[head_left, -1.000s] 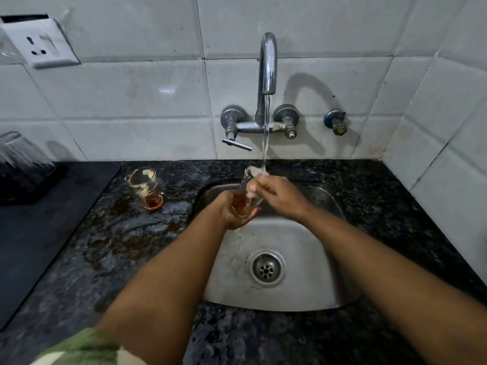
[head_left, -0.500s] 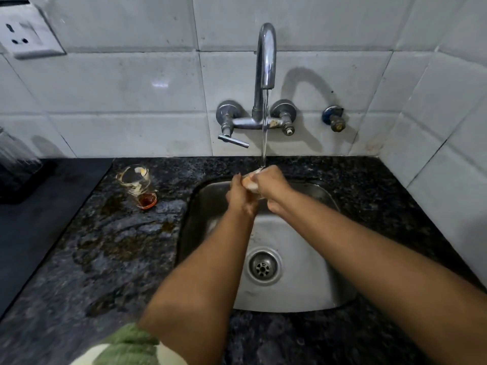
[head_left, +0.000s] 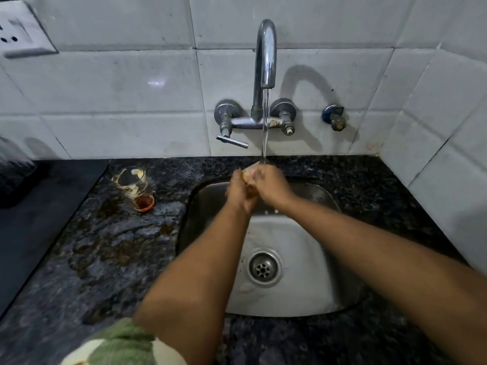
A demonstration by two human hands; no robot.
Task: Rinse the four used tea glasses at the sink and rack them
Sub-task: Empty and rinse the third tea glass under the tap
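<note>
My left hand point(head_left: 238, 192) and my right hand point(head_left: 271, 187) are pressed together over the back of the steel sink point(head_left: 311, 259), both wrapped around a tea glass point(head_left: 247, 177). Only a small pale part of that glass shows between the fingers. Water runs from the chrome tap point(head_left: 266, 56) straight onto the hands. A second used tea glass point(head_left: 131, 187), clear with reddish tea dregs in its base, stands on the dark granite counter point(head_left: 105, 259) to the left of the sink.
The counter around the standing glass is wet and stained. A dark flat surface point(head_left: 34, 233) with a dark ribbed object point(head_left: 13, 169) lies at the far left. A wall socket point(head_left: 21, 35) sits at top left. White tiled walls close in behind and at right.
The hands have closed together around the glass and risen closer under the stream; the amber liquid seen in it a second ago is now hidden. The view has shifted slightly right.
</note>
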